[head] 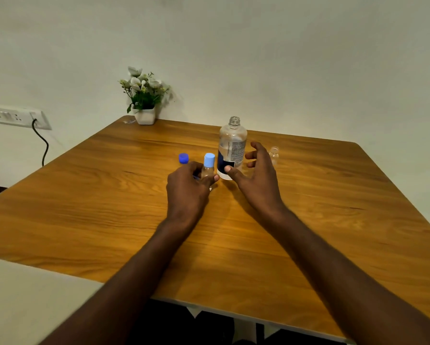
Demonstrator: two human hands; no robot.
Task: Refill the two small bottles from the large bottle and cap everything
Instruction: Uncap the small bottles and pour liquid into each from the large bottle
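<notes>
So, left hand (187, 189) mid-frame, fingers curled round the small bottle (208, 168) with the light blue cap | right hand (257, 175) fingers spread wide beside the uncapped large bottle (231, 149), thumb looks to touch it | blue cap (183, 158) lies left on the table (84, 195) | 2nd small bottle (274, 154) right, uncapped.

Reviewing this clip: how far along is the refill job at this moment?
Done: one small bottle wears its light blue cap, gripped by the left hand. In hand: the right hand, open, is at the uncapped large bottle. Left: the second small bottle stands uncapped behind that hand, fill unclear; the dark blue cap lies on the table.
</notes>
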